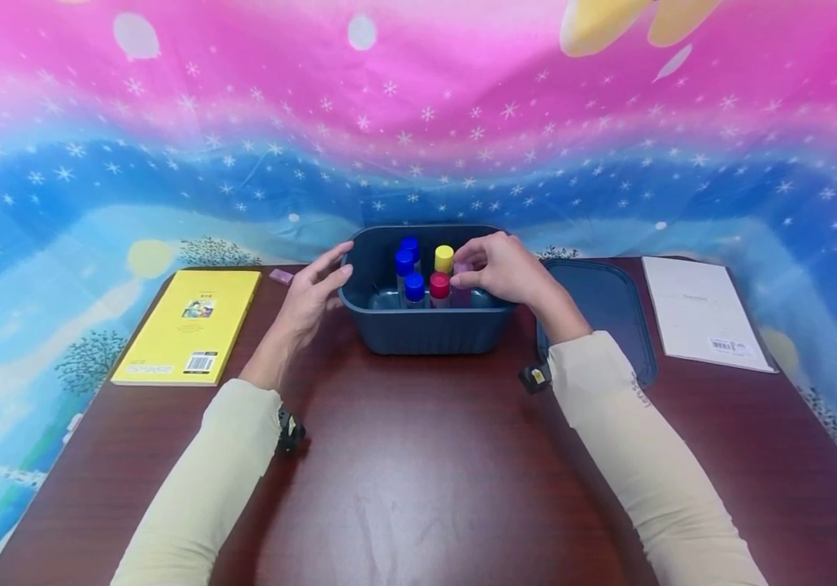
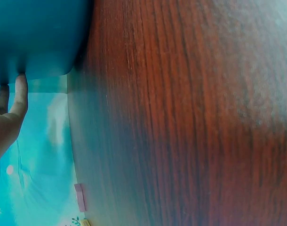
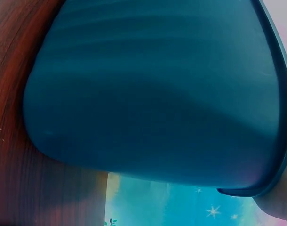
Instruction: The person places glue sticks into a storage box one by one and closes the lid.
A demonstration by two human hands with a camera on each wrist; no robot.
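A dark blue-grey plastic bin (image 1: 427, 332) stands at the back middle of the table. Inside it are upright bottles with caps: several blue caps (image 1: 414, 286), a yellow cap (image 1: 444, 259) and a red cap (image 1: 439, 285). My left hand (image 1: 307, 303) rests its fingertips against the bin's left side; in the left wrist view, extended fingers (image 2: 20, 96) touch the bin wall (image 2: 35, 42). My right hand (image 1: 502, 264) reaches over the right rim and pinches a purple-capped bottle (image 1: 464, 268), mostly hidden by the fingers. The bin's outer wall (image 3: 157, 103) fills most of the right wrist view.
A dark lid (image 1: 597, 317) lies right of the bin, partly under the right forearm. A white book (image 1: 707, 313) is at far right, a yellow book (image 1: 187, 325) at left. A small purple block (image 1: 281, 277) lies behind the left hand. Patterned cloth (image 1: 418, 122) hangs behind.
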